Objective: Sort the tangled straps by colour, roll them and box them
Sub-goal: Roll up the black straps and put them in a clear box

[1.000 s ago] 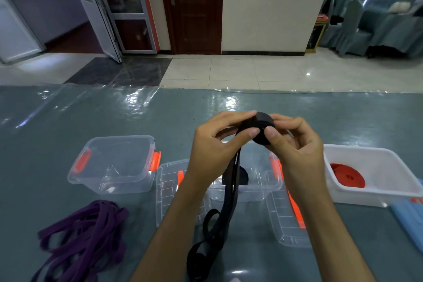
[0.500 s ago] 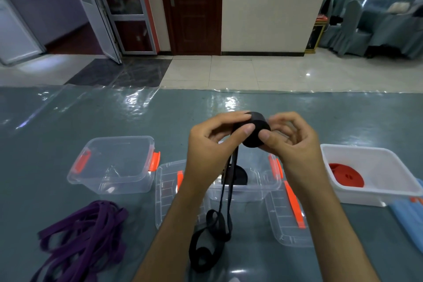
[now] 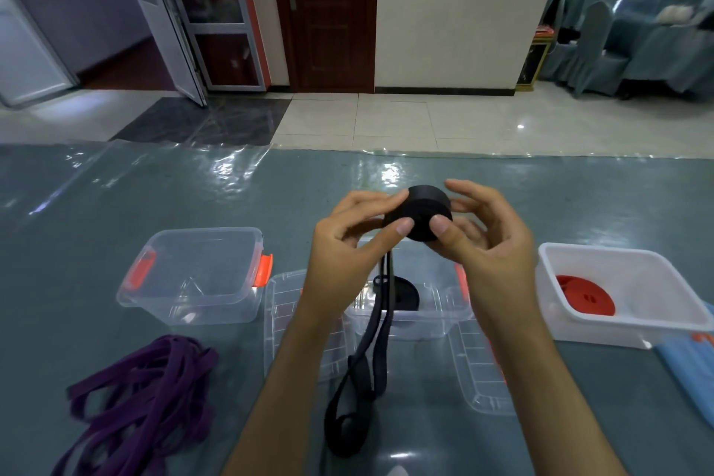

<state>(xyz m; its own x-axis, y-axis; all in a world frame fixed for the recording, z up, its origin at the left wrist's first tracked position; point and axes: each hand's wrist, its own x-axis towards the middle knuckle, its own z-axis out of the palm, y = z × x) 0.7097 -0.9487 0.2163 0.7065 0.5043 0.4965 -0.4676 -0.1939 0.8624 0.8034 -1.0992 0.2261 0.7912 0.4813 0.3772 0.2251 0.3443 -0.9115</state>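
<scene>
**Black strap roll held above the middle box**

We hold the black roll (image 3: pixel 421 216) up between both hands, over the table (image 3: pixel 96 205). Our left hand (image 3: pixel 347 240) pinches its left side with curled fingers (image 3: pixel 403 225). Our right hand (image 3: pixel 487 240) presses a thumb on its near face, with the other fingers loosely spread behind it. The roll's round face tilts toward us and slightly left, its axis running roughly from near to far. The unrolled black strap (image 3: pixel 380 325) hangs straight down from the roll, its long axis nearly vertical, ending in loose loops on the table. Behind it sits a clear box (image 3: pixel 436 325) holding another black roll (image 3: pixel 405 296). An empty clear box (image 3: pixel 193 274) stands left, purple straps (image 3: pixel 147 398) lie near left, and a white box (image 3: pixel 633 301) holds a red roll (image 3: pixel 583 299) at right.
</scene>
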